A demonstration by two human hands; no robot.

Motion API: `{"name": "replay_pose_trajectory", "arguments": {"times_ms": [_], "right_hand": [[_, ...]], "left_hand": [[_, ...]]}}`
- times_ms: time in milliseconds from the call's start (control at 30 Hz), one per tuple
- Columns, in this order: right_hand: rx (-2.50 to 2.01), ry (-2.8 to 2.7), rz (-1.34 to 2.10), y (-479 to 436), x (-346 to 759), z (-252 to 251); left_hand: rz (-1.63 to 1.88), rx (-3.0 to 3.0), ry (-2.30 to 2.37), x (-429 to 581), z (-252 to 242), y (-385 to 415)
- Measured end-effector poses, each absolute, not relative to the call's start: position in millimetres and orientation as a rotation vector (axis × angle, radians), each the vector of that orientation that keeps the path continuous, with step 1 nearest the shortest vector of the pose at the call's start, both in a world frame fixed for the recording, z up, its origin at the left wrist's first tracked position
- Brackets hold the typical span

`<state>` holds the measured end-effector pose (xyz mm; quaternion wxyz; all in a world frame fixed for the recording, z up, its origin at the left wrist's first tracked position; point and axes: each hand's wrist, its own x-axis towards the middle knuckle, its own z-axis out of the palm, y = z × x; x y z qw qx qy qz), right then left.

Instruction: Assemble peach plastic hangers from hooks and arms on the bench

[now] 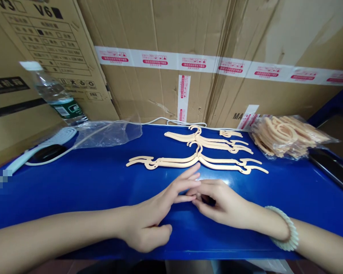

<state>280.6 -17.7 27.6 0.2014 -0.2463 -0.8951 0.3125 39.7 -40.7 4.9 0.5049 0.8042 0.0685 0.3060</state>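
Observation:
My left hand (157, 213) is over the front of the blue table, fingers stretched out and apart, thumb bent in. From the right, my right hand (225, 201) meets its fingertips; the right thumb and fingers are pinched round a finger of my left hand. No object shows in either hand. Just beyond the fingertips lie cream plastic hangers (177, 163), overlapping, with hooks pointing away from me. Behind them is a second set of cream hangers (211, 142), whose left ends look different from their right. A small row of cream pieces (231, 133) lies farther back.
A clear bag of cream plastic parts (286, 135) sits at the right, beside a dark flat device (331, 171). At the left are a water bottle (58, 95), a plastic bag (111, 133), a black oval object (50, 153) and a white cable. Cardboard boxes (160, 30) stand behind.

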Motion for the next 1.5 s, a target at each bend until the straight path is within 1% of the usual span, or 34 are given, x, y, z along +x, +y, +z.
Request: {"name": "replay_pose_trajectory", "arguments": {"times_ms": [200,433,600,767,1000,1500], "right_hand": [[-0.737,-2.476,0.845,-22,277,24],[-0.789,-2.414,0.726,-26,269,19],[-0.756,-2.447,0.674,-27,268,20],[-0.788,-2.427,0.718,-26,269,16],[-0.729,-2.453,0.622,-25,268,15],[-0.756,-2.452,0.658,-24,270,11]], "left_hand": [[0.706,1.942,0.161,40,4,-40],[0.620,2.233,0.186,42,14,-39],[0.556,2.314,0.225,42,18,-41],[0.535,2.342,0.246,42,21,-41],[0.518,2.314,0.270,42,22,-42],[0.499,2.329,0.279,43,23,-42]]}}
